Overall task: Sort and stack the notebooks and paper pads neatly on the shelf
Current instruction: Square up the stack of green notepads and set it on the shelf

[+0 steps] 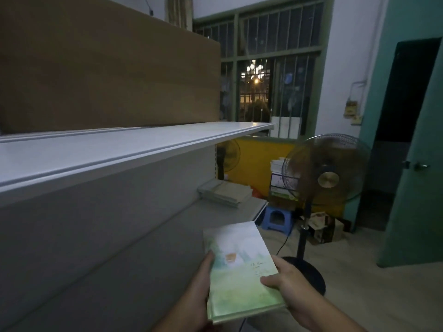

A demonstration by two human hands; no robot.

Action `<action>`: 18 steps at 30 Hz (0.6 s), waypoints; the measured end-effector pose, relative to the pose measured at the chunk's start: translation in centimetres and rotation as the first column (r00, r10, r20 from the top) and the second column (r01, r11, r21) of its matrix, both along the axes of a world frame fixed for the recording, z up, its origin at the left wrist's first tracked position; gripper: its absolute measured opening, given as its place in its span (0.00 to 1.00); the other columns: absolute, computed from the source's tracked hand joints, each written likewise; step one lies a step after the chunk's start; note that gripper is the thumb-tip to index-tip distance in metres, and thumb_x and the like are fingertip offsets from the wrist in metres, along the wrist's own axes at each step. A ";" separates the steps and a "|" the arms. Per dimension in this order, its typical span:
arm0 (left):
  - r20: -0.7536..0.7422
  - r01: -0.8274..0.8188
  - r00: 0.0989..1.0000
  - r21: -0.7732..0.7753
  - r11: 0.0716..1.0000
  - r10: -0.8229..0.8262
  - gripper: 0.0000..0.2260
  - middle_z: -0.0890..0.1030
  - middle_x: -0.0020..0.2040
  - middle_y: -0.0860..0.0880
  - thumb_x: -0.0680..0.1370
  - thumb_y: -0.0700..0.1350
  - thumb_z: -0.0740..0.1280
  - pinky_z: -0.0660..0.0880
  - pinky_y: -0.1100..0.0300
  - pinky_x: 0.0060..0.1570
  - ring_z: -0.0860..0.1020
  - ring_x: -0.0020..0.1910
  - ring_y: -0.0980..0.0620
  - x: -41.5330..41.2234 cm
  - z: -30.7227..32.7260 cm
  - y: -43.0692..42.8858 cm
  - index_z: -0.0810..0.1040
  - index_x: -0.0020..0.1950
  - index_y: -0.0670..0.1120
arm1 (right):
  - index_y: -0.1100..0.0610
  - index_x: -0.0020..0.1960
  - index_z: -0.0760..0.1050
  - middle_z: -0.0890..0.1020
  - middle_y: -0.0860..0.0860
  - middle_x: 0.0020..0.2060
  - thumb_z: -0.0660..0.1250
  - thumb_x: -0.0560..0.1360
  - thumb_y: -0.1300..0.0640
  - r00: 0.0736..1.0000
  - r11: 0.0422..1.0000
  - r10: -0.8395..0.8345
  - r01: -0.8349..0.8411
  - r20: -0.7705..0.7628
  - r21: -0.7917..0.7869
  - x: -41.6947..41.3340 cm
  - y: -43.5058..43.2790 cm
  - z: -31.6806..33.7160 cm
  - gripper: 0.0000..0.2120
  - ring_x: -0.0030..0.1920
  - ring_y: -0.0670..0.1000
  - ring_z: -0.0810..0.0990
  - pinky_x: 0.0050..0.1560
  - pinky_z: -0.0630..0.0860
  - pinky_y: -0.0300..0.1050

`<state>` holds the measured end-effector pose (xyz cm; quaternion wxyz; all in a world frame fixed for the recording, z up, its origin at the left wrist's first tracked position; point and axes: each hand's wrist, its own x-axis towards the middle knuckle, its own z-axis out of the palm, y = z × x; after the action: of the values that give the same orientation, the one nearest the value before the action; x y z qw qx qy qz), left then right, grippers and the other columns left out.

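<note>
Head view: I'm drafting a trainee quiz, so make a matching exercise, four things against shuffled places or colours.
1 green-covered notebook
2 notebook stack
3 stool
4 fan

A blue, on the floor
B far end of the lower shelf
C on a round black base
D held by left hand and right hand

Pairs: 1-D, 2-B, 3-A, 4-C

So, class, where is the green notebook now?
Low centre of the head view: the green notebook is held between the left hand and right hand, left of the standing fan.
</note>
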<state>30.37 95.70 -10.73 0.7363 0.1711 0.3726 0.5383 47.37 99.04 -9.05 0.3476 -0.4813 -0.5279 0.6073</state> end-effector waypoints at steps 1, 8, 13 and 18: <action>-0.027 -0.024 0.999 -0.020 1.000 0.023 0.24 0.82 0.50 0.33 0.77 0.56 0.62 0.80 0.48 0.40 0.83 0.43 0.35 0.3 -0.1 1.7 0.81 0.55 0.36 | 0.50 0.47 0.78 0.85 0.53 0.46 0.61 0.72 0.75 1.000 1.000 0.017 -0.017 0.009 0.008 0.5 1.8 0.2 0.20 0.49 0.59 0.83 0.54 0.77 0.54; -0.254 -0.221 0.942 0.019 0.975 0.218 0.13 0.84 0.42 0.35 0.75 0.45 0.65 0.77 0.52 0.38 0.83 0.33 0.39 3.6 0.8 12.3 0.81 0.49 0.36 | 0.47 0.50 0.78 0.86 0.53 0.44 0.60 0.71 0.74 0.992 0.990 0.125 -0.127 0.034 0.061 3.6 13.7 1.0 0.23 0.45 0.59 0.84 0.52 0.77 0.55; -0.210 -0.393 0.891 0.088 0.915 0.403 0.24 0.81 0.48 0.30 0.55 0.40 0.76 0.78 0.43 0.44 0.81 0.42 0.33 4.0 0.0 17.0 0.82 0.50 0.34 | 0.50 0.51 0.77 0.84 0.56 0.45 0.57 0.74 0.71 0.980 0.982 0.167 -0.175 0.108 0.071 2.5 20.5 1.0 0.19 0.43 0.60 0.83 0.38 0.75 0.45; -0.204 -0.496 0.835 0.123 0.860 0.511 0.12 0.83 0.48 0.36 0.75 0.42 0.64 0.79 0.49 0.38 0.83 0.42 0.37 1.5 -0.7 22.1 0.82 0.52 0.37 | 0.54 0.51 0.79 0.84 0.57 0.44 0.60 0.72 0.69 0.926 0.951 0.262 -0.295 0.271 0.090 -0.6 27.1 1.9 0.15 0.44 0.59 0.82 0.40 0.71 0.44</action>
<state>31.86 117.85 -11.42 0.5150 0.1519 0.4691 0.7012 46.81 126.09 -7.13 0.2172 -0.4519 -0.6697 0.5479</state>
